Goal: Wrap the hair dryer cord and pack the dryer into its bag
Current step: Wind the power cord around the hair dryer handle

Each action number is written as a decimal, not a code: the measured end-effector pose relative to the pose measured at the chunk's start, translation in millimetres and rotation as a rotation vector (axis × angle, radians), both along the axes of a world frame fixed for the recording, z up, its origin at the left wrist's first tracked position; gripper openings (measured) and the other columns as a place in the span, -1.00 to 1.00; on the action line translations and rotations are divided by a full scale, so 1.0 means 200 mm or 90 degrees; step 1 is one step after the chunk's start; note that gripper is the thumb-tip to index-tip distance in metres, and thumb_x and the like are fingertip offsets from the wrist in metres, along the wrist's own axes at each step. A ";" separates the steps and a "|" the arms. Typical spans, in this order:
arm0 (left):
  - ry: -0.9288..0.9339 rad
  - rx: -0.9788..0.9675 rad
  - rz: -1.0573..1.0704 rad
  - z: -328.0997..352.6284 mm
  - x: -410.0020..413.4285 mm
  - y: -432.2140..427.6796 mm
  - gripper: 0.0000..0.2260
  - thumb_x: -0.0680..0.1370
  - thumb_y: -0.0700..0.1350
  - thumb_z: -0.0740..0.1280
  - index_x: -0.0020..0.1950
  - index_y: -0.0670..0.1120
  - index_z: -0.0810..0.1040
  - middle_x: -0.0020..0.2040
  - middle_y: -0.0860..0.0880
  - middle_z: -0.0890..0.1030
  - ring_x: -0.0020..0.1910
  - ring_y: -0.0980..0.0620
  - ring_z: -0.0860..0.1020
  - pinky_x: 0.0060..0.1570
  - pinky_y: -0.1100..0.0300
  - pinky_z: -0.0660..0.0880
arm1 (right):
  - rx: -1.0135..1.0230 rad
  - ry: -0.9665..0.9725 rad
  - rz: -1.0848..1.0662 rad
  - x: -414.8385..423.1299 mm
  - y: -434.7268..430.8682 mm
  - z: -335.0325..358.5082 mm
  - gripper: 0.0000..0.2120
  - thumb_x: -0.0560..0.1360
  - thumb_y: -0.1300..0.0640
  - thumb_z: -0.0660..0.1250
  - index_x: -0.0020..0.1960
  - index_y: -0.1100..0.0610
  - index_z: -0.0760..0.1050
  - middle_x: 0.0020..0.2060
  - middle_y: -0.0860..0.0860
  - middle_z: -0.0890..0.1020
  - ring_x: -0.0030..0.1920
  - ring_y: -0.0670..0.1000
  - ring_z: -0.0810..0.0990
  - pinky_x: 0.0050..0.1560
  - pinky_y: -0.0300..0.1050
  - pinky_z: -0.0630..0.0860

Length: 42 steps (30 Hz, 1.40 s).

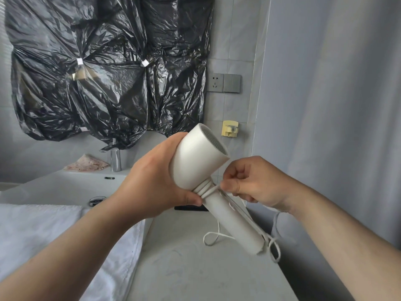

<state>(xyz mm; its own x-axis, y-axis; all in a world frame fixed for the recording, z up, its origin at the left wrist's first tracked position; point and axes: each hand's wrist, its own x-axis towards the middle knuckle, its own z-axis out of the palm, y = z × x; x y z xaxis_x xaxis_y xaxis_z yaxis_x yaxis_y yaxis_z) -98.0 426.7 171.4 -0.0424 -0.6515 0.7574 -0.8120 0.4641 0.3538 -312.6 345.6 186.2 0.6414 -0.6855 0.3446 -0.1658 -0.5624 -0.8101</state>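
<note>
Grey bathroom counter (195, 274), cord-wrapping step.
Left fingers (192, 199) grasp the white plastic hair dryer (195, 158); right fingers (232, 186), just beside, pinch its white cord (213, 187); remaining slack needs winding.

Soft, cool daylight, moderately bright, falls evenly with faint shadows. Glare streaks the black plastic sheeting (108, 72) at ten o'clock. Wide-angle distortion bends edges at three and nine o'clock.

You've got an open counter (195, 274) strip in the middle. Towel (54, 235) hems it on the left, curtain (325, 127) close on the right. Cord (205, 189) loops hang low off the dryer (199, 161); black item (188, 207) lies behind.
</note>
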 end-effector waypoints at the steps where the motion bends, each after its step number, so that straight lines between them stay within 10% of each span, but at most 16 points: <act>1: 0.014 -0.006 -0.017 0.01 0.00 0.02 -0.05 -0.04 0.26 0.58 0.28 0.44 0.24 0.15 0.46 0.46 0.11 0.35 0.44 0.06 0.38 0.38 | 0.028 -0.005 0.025 0.00 0.01 -0.01 -0.85 0.43 0.28 0.45 -0.28 0.15 0.54 -0.51 0.00 0.49 -0.54 -0.09 0.34 -0.52 -0.29 0.27; 7: 0.115 -0.018 -0.111 0.02 -0.02 0.03 -0.13 -0.05 0.24 0.60 0.23 0.42 0.36 0.13 0.40 0.54 0.13 0.38 0.50 -0.04 0.54 0.39 | 0.225 -0.166 0.123 0.04 0.01 -0.05 -0.91 0.35 0.18 0.39 -0.31 0.03 0.62 -0.35 0.07 0.61 -0.36 0.07 0.56 -0.28 -0.11 0.51; 19: 0.414 0.021 -0.275 -0.09 -0.01 -0.10 -0.33 0.10 0.02 0.63 0.17 -0.05 0.58 -0.09 -0.08 0.68 -0.12 -0.06 0.63 -0.23 0.00 0.58 | 0.505 -0.415 0.232 0.15 -0.01 -0.12 -0.67 0.11 0.18 0.62 -0.23 0.14 0.54 -0.38 0.10 0.51 -0.55 0.01 0.46 -0.64 -0.28 0.36; 28: 0.484 -0.029 -0.195 -0.14 -0.06 -0.17 -0.48 0.19 0.03 0.60 0.10 -0.06 0.60 -0.08 -0.15 0.68 -0.14 -0.04 0.62 -0.16 -0.12 0.60 | 0.363 -0.447 0.064 0.23 0.00 -0.26 -0.79 0.55 0.33 0.18 -0.13 0.09 0.50 -0.38 0.01 0.45 -0.49 -0.08 0.31 -0.55 -0.26 0.22; 37: 0.423 -0.120 0.061 -0.15 -0.07 -0.19 -0.45 0.26 -0.03 0.64 0.16 0.04 0.48 -0.06 0.12 0.58 -0.12 0.26 0.53 -0.26 0.38 0.42 | -0.026 -0.085 -0.096 0.24 0.07 -0.29 -0.88 0.56 0.17 0.23 -0.04 0.15 0.54 -0.42 0.02 0.46 -0.45 -0.04 0.36 -0.39 -0.15 0.32; 42: 0.312 -0.127 0.151 -0.17 -0.07 -0.18 -0.38 0.20 0.03 0.62 0.11 0.20 0.34 -0.06 0.20 0.52 -0.09 0.22 0.49 -0.21 0.20 0.43 | -0.094 0.042 -0.109 0.22 0.07 -0.26 -0.88 0.53 0.15 0.23 -0.01 0.14 0.52 -0.38 0.01 0.43 -0.35 -0.01 0.38 -0.27 -0.03 0.42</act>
